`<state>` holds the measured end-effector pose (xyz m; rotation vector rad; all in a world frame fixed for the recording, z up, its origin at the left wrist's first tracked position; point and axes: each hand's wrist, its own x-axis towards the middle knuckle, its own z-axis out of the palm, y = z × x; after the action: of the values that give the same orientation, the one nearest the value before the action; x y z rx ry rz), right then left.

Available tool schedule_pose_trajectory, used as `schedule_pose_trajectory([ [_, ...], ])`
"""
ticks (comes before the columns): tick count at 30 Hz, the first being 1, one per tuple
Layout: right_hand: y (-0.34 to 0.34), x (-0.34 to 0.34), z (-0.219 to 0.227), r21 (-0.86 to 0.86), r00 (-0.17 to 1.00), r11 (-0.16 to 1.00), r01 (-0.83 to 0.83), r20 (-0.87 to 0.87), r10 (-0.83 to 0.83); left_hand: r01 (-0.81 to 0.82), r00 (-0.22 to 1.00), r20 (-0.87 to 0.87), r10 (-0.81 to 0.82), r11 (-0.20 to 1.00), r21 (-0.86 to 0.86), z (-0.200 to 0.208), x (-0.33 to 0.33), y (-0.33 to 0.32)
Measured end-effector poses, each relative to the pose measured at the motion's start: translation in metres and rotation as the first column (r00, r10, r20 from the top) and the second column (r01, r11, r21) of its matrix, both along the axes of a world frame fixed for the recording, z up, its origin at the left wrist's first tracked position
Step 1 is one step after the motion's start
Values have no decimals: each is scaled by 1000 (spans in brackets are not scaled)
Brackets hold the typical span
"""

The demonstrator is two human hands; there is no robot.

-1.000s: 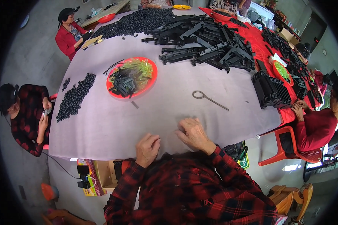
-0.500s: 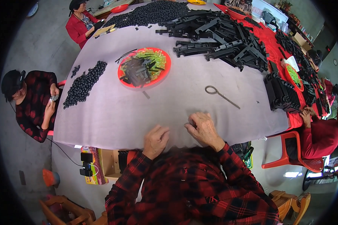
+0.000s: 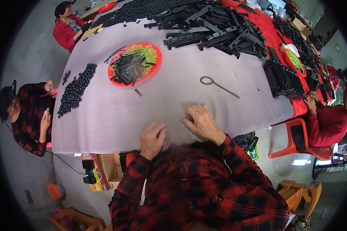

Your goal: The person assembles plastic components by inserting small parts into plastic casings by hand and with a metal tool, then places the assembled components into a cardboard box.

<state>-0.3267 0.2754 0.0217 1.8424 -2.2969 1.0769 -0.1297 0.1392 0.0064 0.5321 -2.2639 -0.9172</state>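
Head: pale tablecloth [image 3: 115, 111], right hand [image 3: 201, 122], grey floor [image 3: 283, 169]

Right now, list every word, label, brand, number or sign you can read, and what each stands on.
None reads clearly.
Colourful box under the table: printing too small to read.
Plaid shirt: small pale marks, too unclear to read.
Green panel below the table's edge: any marking too small to read.

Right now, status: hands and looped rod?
Left hand, right hand: apart, nothing visibly held. Looped rod: on tablecloth, untouched. Red plate off to rod's left.
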Motion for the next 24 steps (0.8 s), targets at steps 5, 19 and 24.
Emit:
schedule_pose_trajectory([
  [5,2,-2,7,51,995,998,-20,97,15,0,1000,-30,-1,1000,-23,-2,-1,-1],
  [19,-90,-209,56,-30,872,957,288,-406,-275,-10,1000,-6,10,1000,-2,-3,1,-1],
  [24,-118,-257,43,144,667,849,508,-689,-282,-17,1000,-14,18,999,50,-2,0,1],
])
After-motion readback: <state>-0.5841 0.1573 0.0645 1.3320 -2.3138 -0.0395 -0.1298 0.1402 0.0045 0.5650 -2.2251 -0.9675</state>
